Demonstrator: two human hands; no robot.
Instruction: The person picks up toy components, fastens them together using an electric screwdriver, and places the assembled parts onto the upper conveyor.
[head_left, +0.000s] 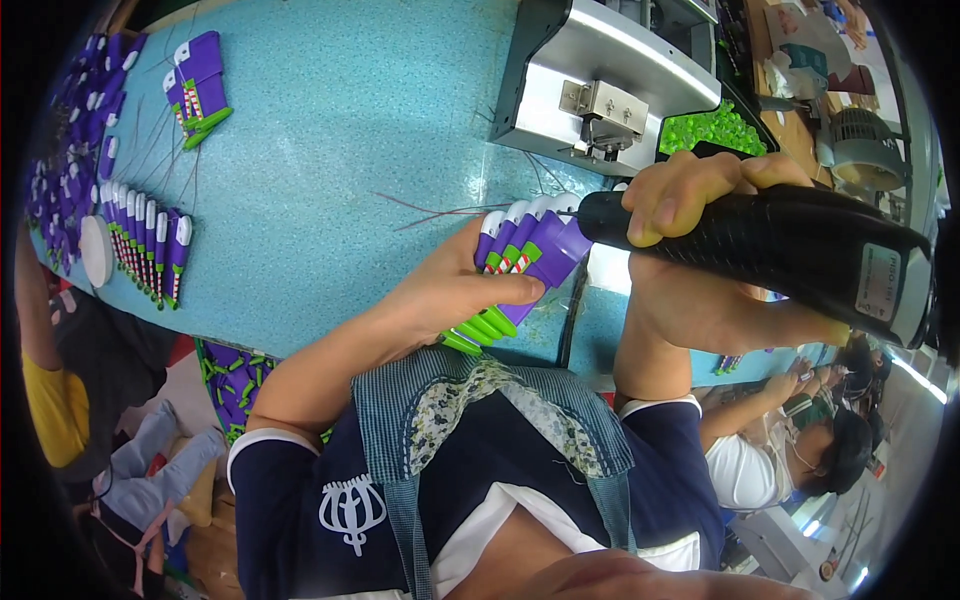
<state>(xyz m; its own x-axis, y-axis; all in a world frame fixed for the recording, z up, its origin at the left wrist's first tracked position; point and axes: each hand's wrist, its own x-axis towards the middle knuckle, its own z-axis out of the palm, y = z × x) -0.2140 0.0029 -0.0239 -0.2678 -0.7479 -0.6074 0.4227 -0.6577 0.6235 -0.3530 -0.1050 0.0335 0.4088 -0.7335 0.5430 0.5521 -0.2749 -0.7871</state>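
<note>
Left hand (440, 285) grips a fan of purple plastic parts (555, 250) near the counter's (340, 130) front edge, thumb across the top, other fingers largely hidden; right hand (690, 295) has its fingers wrapped round a black electric screwdriver (770, 235); its bit (569, 213) points at the white ends (540, 206); contact cannot be confirmed; in judgement, hold the bit square, brace the fan, keep the thumb clear; beyond stands a metal-fronted machine (560, 95).
</note>
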